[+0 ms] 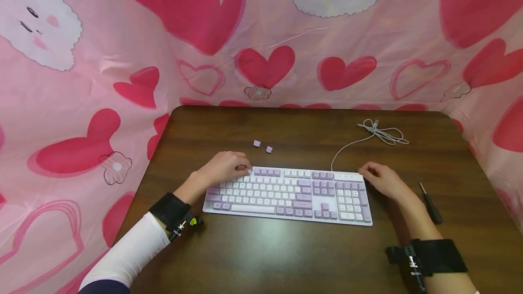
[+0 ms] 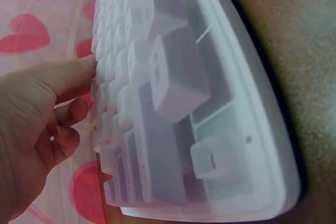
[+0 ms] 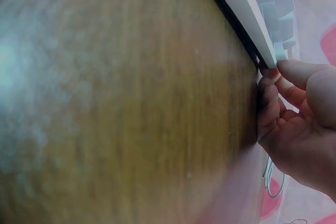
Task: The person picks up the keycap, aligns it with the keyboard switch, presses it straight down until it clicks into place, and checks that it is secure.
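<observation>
A white keyboard [image 1: 251,216] with white and lilac keycaps lies on the table. My left hand [image 1: 224,167] reaches over its back left part, thumb and index finger curled at a white keycap [image 1: 248,172] in the top row; in the left wrist view the fingertips are hidden behind the keys. The front left corner shows a bare switch [image 2: 209,157] without a cap. With my right hand [image 1: 383,178] I grip the keyboard's back right corner, thumb on top and fingers against its edge. Two loose lilac keycaps [image 1: 257,143] lie behind the keyboard.
A white cable [image 1: 382,134], bundled in loops, runs from the keyboard's back edge. To the right of my right forearm lies a screwdriver [image 1: 431,205] with a dark handle. A pink heart-printed cloth [image 1: 310,58] hangs around the brown table [image 1: 261,253].
</observation>
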